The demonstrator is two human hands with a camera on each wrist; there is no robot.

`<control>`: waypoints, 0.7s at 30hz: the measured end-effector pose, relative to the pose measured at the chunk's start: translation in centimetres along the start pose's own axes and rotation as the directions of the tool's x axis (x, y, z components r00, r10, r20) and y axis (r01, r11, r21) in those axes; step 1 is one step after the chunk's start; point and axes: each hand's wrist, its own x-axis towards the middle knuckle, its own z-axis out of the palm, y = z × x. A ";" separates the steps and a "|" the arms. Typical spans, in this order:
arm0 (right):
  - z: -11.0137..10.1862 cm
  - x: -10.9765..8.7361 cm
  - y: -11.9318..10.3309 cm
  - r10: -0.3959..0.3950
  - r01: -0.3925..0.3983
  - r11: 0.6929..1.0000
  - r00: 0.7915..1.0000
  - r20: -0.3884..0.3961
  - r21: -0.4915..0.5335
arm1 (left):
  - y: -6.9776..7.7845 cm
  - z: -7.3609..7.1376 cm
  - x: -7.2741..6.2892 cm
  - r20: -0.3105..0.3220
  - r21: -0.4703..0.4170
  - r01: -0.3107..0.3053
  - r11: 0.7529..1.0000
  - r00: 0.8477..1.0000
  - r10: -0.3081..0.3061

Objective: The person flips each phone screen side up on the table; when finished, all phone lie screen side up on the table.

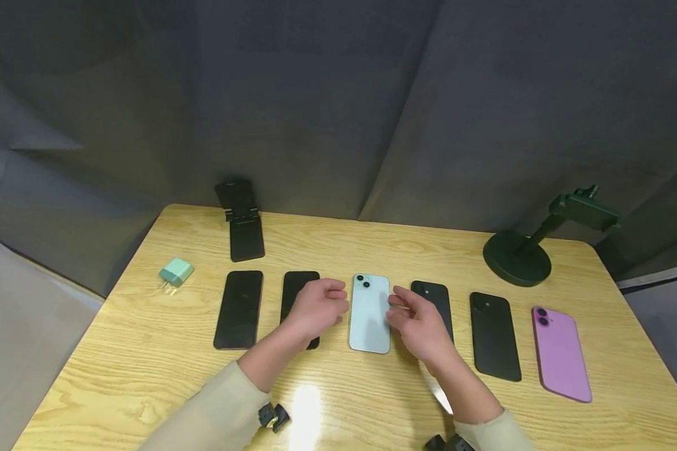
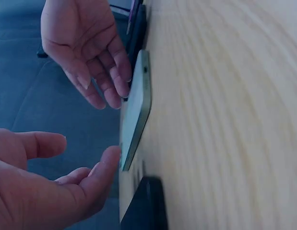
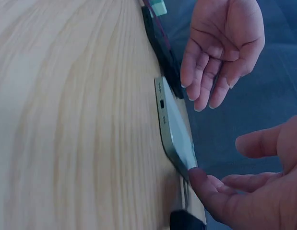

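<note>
A pale blue smartphone [image 1: 369, 319] lies on the wooden table, its back with two camera lenses facing up. My left hand [image 1: 318, 307] is just left of it, fingers loosely bent and holding nothing. Over a black phone [image 1: 289, 294] that hand covers part of the screen. On the other side my right hand [image 1: 419, 322] has its fingertips close by the pale phone's right edge; whether they touch it I cannot tell. Behind this hand another dark phone [image 1: 437, 294] is partly hidden. In the right wrist view, the pale phone's port edge [image 3: 162, 105] faces the camera.
Farther left lie a black phone [image 1: 239, 310] and a mint charger plug [image 1: 177, 272]. A folding black stand [image 1: 246, 238] is at the back. To the right are a black phone [image 1: 494, 336], a pink-purple phone [image 1: 562, 354] and a dark green round-based stand [image 1: 517, 260].
</note>
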 end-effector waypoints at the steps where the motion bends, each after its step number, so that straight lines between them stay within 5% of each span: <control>1: -0.2 0.0 0.1 0.000 0.000 1.000 1.000 0.001 -0.012 | -0.1 0.3 0.1 -0.004 0.018 0.002 1.000 1.000 -0.002; 8: -0.6 0.0 0.4 0.020 -0.020 1.000 1.000 0.017 -0.003 | -0.9 2.5 0.8 -0.088 0.211 -0.022 0.977 0.995 0.041; 14: -0.7 0.5 0.3 0.067 -0.072 0.989 0.997 0.044 0.126 | -0.9 3.2 0.8 -0.165 0.132 0.007 0.991 0.986 0.015; 21: -0.6 0.9 0.1 0.099 -0.105 0.980 0.994 0.049 0.170 | -0.9 3.2 0.8 -0.184 0.069 0.046 0.997 0.982 -0.033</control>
